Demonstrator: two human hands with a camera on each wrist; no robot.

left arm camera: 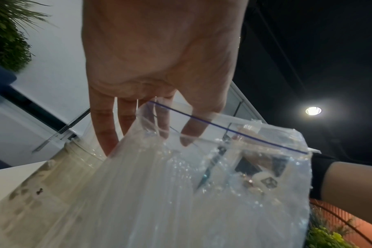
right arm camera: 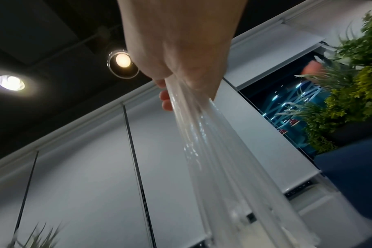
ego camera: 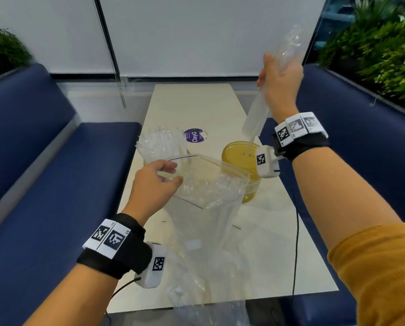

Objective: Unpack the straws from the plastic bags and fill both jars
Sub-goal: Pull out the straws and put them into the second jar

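My left hand (ego camera: 171, 176) pinches the open blue-lined rim of a clear plastic bag (ego camera: 210, 208) that stands over the table's near half with straws inside. In the left wrist view the left hand (left arm camera: 155, 130) has its thumb behind the plastic bag (left arm camera: 202, 184). My right hand (ego camera: 275, 76) is raised and grips a bundle of clear straws (ego camera: 255, 118), their lower ends hanging above the yellow-tinted right jar (ego camera: 237, 154). The left jar (ego camera: 161, 142), packed with straws, stands behind the bag. The right wrist view has the right hand (right arm camera: 181, 80) wrapped round the straws (right arm camera: 212, 159).
The narrow pale table (ego camera: 196, 97) runs between two blue benches (ego camera: 44, 172). A purple round label (ego camera: 194, 135) lies between the jars. A black cable (ego camera: 296, 231) trails across the table's right edge. Plants (ego camera: 384, 55) stand behind both benches.
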